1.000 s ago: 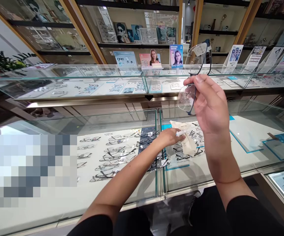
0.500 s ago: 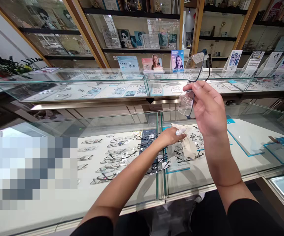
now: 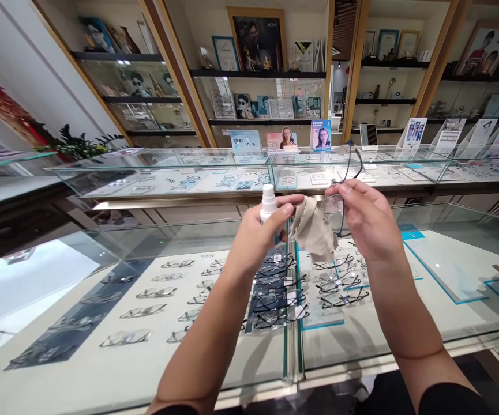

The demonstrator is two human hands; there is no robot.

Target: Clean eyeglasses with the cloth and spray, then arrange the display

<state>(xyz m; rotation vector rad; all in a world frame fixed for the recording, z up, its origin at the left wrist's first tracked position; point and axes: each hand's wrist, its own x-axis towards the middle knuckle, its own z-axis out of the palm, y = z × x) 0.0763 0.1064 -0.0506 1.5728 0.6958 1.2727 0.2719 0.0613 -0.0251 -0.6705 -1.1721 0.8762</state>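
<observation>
My left hand [image 3: 255,236] is closed around a small white spray bottle [image 3: 268,203] held upright, with a beige cleaning cloth [image 3: 312,230] pinched under its thumb and hanging down. My right hand [image 3: 368,222] pinches a pair of dark-rimmed glasses [image 3: 338,199] by the lens, close beside the cloth. Both hands hover above the glass display counter [image 3: 214,369], over rows of eyeglass frames [image 3: 275,300] laid out inside it.
A second glass counter [image 3: 167,176] runs across behind, carrying small advert stands [image 3: 321,135] and leaflets [image 3: 448,135]. Wall shelves [image 3: 258,74] hold pictures and certificates. A green plant [image 3: 78,147] stands at the left. A pale mat with a blue border [image 3: 443,253] lies inside the counter on the right.
My left hand rose from the counter top, bringing the spray bottle and cloth up beside the glasses. My right hand lowered the glasses towards it. The view tilted upward.
</observation>
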